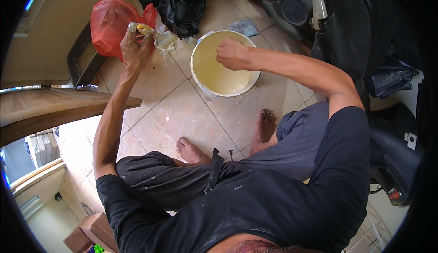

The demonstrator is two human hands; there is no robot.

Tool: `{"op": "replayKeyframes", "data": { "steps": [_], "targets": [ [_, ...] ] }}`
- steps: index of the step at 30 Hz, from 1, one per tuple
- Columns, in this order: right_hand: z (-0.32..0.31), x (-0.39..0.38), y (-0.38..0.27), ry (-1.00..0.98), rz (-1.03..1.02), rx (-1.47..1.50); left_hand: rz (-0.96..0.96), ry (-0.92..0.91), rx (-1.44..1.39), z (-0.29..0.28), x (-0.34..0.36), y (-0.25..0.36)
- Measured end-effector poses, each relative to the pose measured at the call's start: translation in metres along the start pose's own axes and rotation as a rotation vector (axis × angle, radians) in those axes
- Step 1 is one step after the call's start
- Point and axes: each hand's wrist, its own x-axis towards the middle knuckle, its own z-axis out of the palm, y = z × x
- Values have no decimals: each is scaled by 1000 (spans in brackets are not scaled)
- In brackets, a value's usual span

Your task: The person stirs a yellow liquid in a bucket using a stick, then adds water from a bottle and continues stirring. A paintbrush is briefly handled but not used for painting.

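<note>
My left hand (134, 47) is at the upper left, its putty-smeared fingers closed on a yellow-handled tool (143, 29), held beside a red plastic bag (107, 27). A crumpled pale scrap (165, 43) shows just right of that hand on the tiles. My right hand (230, 53) is over the white bucket (197, 72), which has cream, paste-like stuff inside. Its fingers are curled closed, and what they hold, if anything, is hidden.
My bare feet are on the tiled floor (169, 102) below the bucket. A dark motor scooter (342, 29) fills the right side. Black bags (187, 13) lie at the top, a small grey packet (244, 28) by the bucket. A wooden door edge (64, 107) juts in at left.
</note>
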Motion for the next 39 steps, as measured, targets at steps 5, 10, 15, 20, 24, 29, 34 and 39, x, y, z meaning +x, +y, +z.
{"op": "replayKeyframes", "data": {
  "steps": [5,10,15,20,24,29,34,39],
  "targets": [
    [-35,-3,-20,-167,-139,226,-6,-6,30,-4,-2,6],
    [3,3,-3,226,-57,245,3,2,33,2,2,-2],
    [3,-1,24,150,-22,-85,6,-8,21,2,2,-1],
    [-27,-7,-11,-151,-115,64,31,2,49,-3,-2,-3],
    [-32,4,-23,73,-127,216,9,-5,55,-6,-3,-3],
    [16,7,10,388,-35,35,7,-22,59,0,1,-2],
    [-20,2,-7,-168,-60,78,-47,-27,80,-8,-4,-4],
    [-21,5,-20,50,-95,232,2,-11,48,-4,-2,-2]
  ]
}}
